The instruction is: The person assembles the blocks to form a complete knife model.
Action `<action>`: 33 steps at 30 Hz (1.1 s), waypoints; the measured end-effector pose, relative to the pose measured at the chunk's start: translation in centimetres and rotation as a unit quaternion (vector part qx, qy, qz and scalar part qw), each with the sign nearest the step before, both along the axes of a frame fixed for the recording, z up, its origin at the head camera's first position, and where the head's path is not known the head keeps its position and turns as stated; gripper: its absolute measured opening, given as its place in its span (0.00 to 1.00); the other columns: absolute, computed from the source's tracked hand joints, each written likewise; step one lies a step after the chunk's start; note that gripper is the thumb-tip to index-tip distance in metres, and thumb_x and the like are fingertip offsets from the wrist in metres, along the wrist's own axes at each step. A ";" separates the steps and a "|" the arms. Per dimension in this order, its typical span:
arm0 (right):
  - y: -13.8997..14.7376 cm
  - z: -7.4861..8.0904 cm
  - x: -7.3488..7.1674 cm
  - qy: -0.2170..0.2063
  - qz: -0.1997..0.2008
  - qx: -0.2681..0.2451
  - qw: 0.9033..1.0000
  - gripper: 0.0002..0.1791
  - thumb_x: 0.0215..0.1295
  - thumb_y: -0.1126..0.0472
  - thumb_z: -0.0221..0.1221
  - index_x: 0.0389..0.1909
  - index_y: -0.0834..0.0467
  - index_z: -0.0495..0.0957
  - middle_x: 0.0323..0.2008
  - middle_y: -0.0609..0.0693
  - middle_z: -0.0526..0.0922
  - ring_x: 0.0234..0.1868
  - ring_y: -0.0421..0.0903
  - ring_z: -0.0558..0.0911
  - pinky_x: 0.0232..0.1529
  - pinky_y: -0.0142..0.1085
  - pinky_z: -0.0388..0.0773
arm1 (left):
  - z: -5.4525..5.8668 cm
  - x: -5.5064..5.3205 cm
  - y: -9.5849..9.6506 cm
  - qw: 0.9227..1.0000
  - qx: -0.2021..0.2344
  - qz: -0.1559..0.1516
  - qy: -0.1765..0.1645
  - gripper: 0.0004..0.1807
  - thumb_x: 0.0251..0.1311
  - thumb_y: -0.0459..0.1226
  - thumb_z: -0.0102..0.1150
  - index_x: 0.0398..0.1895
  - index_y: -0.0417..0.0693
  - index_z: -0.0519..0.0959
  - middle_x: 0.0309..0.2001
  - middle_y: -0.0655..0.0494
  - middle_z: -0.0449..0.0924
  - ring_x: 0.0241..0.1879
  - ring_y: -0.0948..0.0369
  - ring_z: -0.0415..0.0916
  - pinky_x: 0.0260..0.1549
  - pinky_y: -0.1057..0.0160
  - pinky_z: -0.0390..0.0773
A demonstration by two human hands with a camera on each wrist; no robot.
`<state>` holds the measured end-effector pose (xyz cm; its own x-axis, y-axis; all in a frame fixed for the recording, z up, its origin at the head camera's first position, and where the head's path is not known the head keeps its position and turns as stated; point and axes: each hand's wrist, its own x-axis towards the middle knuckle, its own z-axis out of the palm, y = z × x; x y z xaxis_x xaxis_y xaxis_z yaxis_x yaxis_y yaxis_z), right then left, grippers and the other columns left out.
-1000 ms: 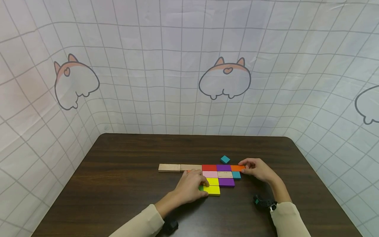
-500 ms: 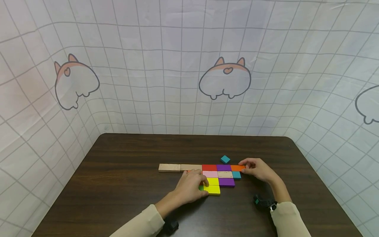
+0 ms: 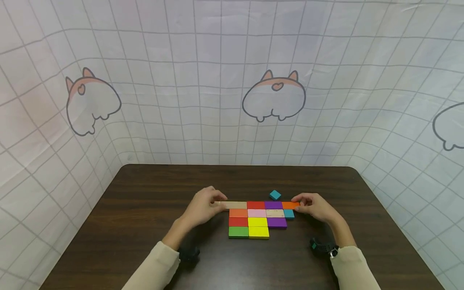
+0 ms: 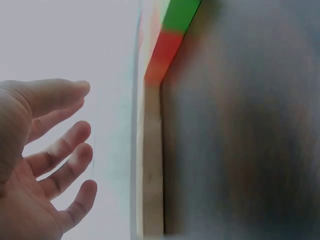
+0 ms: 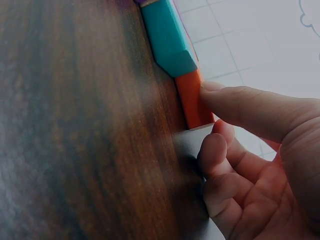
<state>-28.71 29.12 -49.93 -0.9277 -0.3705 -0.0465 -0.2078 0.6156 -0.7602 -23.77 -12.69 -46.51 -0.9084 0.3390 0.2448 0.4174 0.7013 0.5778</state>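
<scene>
Flat coloured wooden blocks lie edge to edge in stepped rows on the table. The back row has plain wood blocks (image 3: 237, 205), a red one, a purple one and an orange block (image 3: 291, 205) at its right end. My right hand (image 3: 314, 206) pinches that orange block; in the right wrist view the thumb (image 5: 240, 102) lies on it beside a teal block (image 5: 169, 37). Over the left end of the back row is my left hand (image 3: 203, 207). In the left wrist view its fingers (image 4: 75, 162) are spread, apart from the wood blocks (image 4: 153, 165).
A loose teal block (image 3: 275, 195) lies behind the back row. Yellow blocks (image 3: 258, 232) and a green block (image 3: 238, 232) form the front row. The dark table (image 3: 152, 185) meets a white grid-patterned curtain (image 3: 203, 100) behind and at the sides.
My left hand has left the yellow and green blocks and moved back and left to the plain wood blocks, uncovering orange, red and green blocks. The right hand keeps its place.
</scene>
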 end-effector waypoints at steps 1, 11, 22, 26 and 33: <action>0.0 0.0 0.0 -0.001 0.000 0.000 1.000 0.15 0.70 0.61 0.64 0.54 0.63 0.82 0.31 0.52 0.76 0.32 0.46 0.72 0.35 0.35 0.70 | 0.0 -0.3 -0.7 1.000 0.009 0.008 -0.003 0.11 0.60 0.38 0.72 0.46 0.50 0.88 0.40 0.55 0.82 0.40 0.56 0.76 0.43 0.55 0.76; -0.1 -0.1 0.4 -0.006 -0.005 -0.003 1.000 0.14 0.70 0.62 0.64 0.53 0.63 0.83 0.31 0.51 0.76 0.32 0.45 0.72 0.34 0.34 0.69 | -1.0 -1.6 -5.6 0.997 0.019 0.026 -0.072 0.18 0.59 0.38 0.74 0.53 0.49 0.86 0.48 0.50 0.80 0.48 0.50 0.72 0.48 0.50 0.75; 0.0 0.3 0.2 -0.005 -0.007 -0.010 1.000 0.15 0.70 0.61 0.65 0.54 0.62 0.82 0.31 0.53 0.76 0.31 0.46 0.72 0.32 0.34 0.71 | -2.0 -2.2 -6.7 0.994 0.005 0.056 -0.096 0.15 0.57 0.39 0.75 0.48 0.51 0.88 0.46 0.53 0.80 0.43 0.55 0.73 0.46 0.52 0.75; -0.1 0.6 0.3 0.004 -0.013 -0.023 1.000 0.16 0.70 0.60 0.65 0.54 0.62 0.82 0.30 0.54 0.77 0.29 0.45 0.73 0.30 0.33 0.73 | -2.3 -2.4 -7.0 0.993 0.004 0.062 -0.100 0.14 0.57 0.40 0.75 0.47 0.51 0.88 0.46 0.53 0.81 0.43 0.55 0.74 0.44 0.52 0.77; -0.9 1.4 0.3 0.060 -0.014 -0.037 0.997 0.16 0.71 0.60 0.64 0.55 0.62 0.82 0.30 0.52 0.77 0.27 0.42 0.73 0.29 0.32 0.71 | -2.5 -2.4 -7.2 0.992 0.008 0.064 -0.109 0.13 0.56 0.39 0.76 0.45 0.53 0.89 0.44 0.54 0.81 0.40 0.57 0.72 0.38 0.58 0.74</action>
<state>-28.42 28.20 -48.57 -0.9346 -0.3433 0.0926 -0.2844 0.5651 -0.7744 -26.16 -19.86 -48.98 -0.9758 0.2145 0.0418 0.1888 0.7309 0.6558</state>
